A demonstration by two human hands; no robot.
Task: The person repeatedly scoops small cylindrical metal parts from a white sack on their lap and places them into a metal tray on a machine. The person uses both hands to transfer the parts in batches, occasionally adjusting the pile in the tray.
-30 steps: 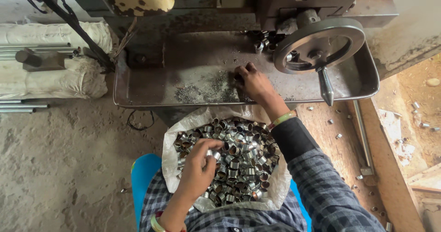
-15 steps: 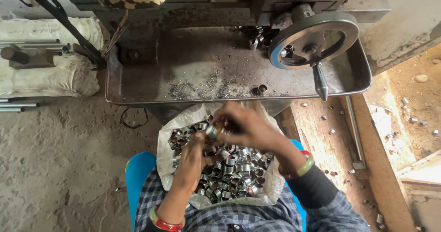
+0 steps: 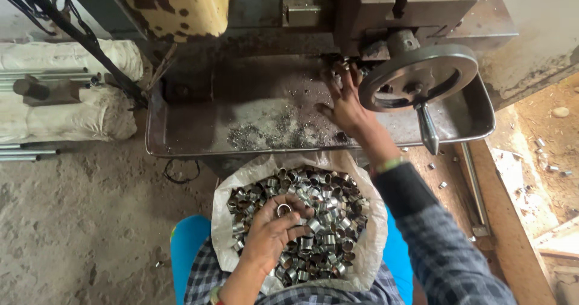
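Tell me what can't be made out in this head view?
- Right hand: its fingertips reach behind the handwheel into the dark machine, so what they touch is hidden.
- Left hand: it holds one metal ring; anything else in the palm is hidden.
- White sack: the rings hide its depth.
- Machine top: cut off by the upper edge.

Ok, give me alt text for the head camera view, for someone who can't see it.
A person's left hand holds a metal ring over a sack of rings in their lap, while the right hand reaches into a machine beside its handwheel, above a metal tray.
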